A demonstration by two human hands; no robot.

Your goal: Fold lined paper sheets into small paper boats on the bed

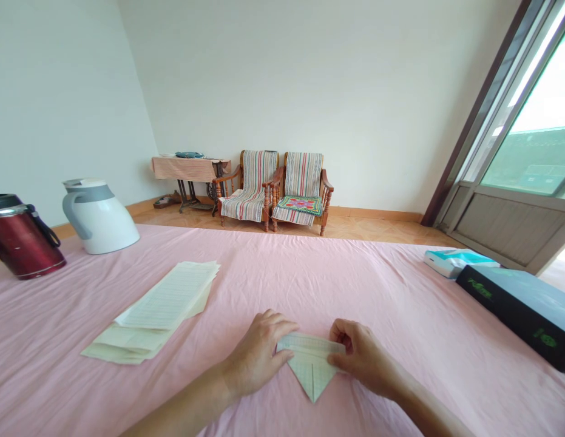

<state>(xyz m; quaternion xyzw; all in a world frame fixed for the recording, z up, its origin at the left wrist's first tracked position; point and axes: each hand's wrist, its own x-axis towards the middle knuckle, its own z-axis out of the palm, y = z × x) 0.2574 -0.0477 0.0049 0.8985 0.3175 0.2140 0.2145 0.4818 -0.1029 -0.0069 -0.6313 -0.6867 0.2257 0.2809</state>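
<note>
A folded sheet of lined paper (313,364) lies on the pink cloth, its point toward me and a straight band along its far edge. My left hand (264,349) grips the paper's left corner, thumb on top and fingers at the far edge. At the right corner, my right hand (362,355) pinches the paper between thumb and curled fingers. A dark crease or gap runs down the middle of the folded point. To the left is a loose stack of lined paper sheets (159,309), unevenly piled.
A white jug (104,218) and a red flask (25,240) stand at the left. On the right lie a black box (514,309) and a tissue pack (457,261). Beyond the pink cloth (355,276) are two wooden chairs (259,182) and a small covered table (186,168).
</note>
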